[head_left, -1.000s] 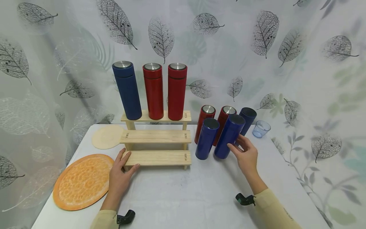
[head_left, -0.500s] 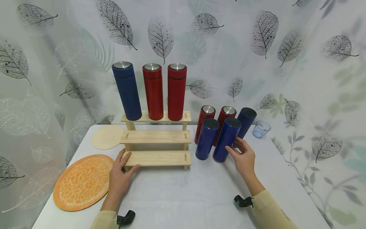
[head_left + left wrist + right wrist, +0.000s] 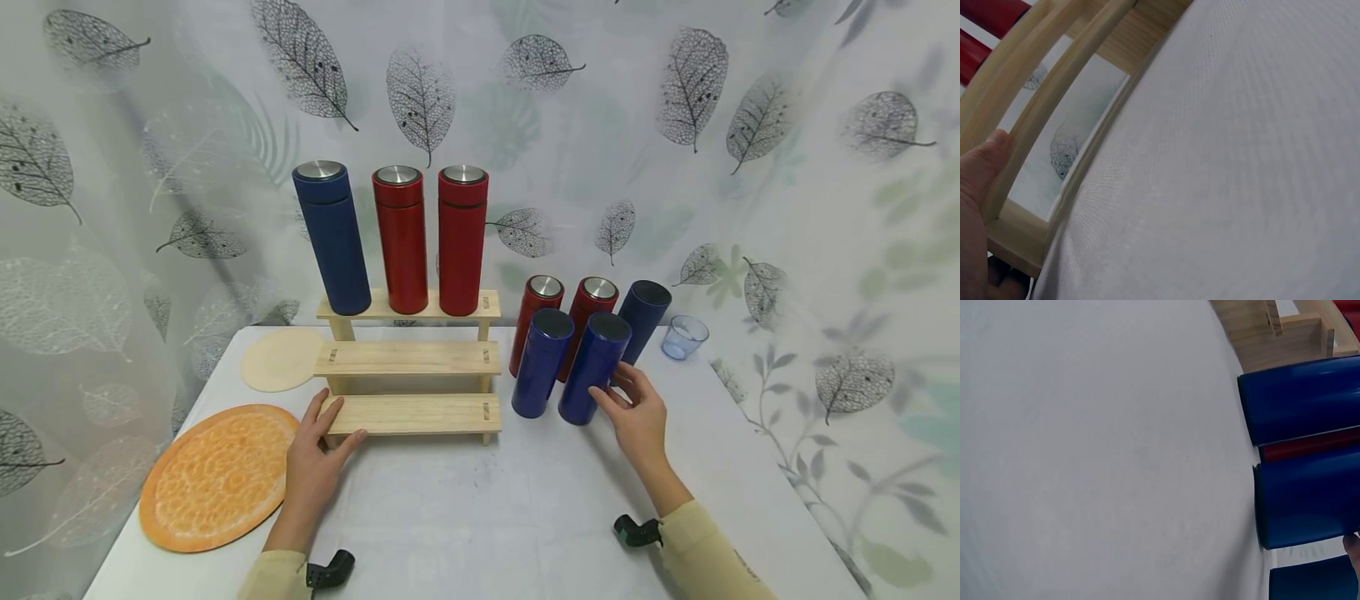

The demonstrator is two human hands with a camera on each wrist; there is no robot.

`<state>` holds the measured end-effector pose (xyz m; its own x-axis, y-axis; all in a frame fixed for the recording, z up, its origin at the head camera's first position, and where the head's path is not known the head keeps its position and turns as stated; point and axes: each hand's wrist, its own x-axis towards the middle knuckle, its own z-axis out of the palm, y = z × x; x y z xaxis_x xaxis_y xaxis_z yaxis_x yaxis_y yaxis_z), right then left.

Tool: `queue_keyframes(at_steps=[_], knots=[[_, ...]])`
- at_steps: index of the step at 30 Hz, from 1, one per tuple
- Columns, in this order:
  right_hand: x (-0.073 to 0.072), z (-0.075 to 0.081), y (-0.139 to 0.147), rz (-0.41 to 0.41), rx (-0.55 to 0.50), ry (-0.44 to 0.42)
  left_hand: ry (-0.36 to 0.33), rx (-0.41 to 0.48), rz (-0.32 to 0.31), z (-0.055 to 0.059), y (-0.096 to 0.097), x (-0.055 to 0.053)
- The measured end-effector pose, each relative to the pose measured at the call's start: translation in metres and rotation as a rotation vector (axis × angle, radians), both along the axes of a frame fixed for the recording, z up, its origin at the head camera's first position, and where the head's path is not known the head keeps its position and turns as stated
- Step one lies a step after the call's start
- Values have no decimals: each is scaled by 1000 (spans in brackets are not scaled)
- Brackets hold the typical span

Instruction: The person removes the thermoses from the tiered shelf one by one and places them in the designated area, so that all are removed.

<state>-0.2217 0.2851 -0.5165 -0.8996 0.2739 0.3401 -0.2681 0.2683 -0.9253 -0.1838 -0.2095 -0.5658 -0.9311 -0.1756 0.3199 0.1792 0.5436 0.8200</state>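
A three-tier wooden stand carries a tall blue thermos and two red thermoses on its top shelf. My left hand grips the left end of the lowest shelf, thumb along the front. In the left wrist view that thumb lies against the wood. My right hand holds the right side of a glossy blue thermos that stands upright on the table, its fingers partly hidden behind it. A matching blue thermos stands just left of it.
Behind the glossy pair stand red thermoses and a darker blue thermos. A small blue glass is at the table's back right. At left lie a round orange mat and a pale round board. A leaf-print curtain hangs behind.
My right hand has brought the glossy blue thermos down and slightly left, toward the front, and it now stands on the table. My left hand has stayed on the stand.
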Motion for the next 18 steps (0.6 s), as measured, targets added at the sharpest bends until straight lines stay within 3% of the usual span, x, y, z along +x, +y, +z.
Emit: queue_keyframes(at_steps=[18], knots=[[-2,-2,9,27,129,22,15,-12,2,0,0,0]])
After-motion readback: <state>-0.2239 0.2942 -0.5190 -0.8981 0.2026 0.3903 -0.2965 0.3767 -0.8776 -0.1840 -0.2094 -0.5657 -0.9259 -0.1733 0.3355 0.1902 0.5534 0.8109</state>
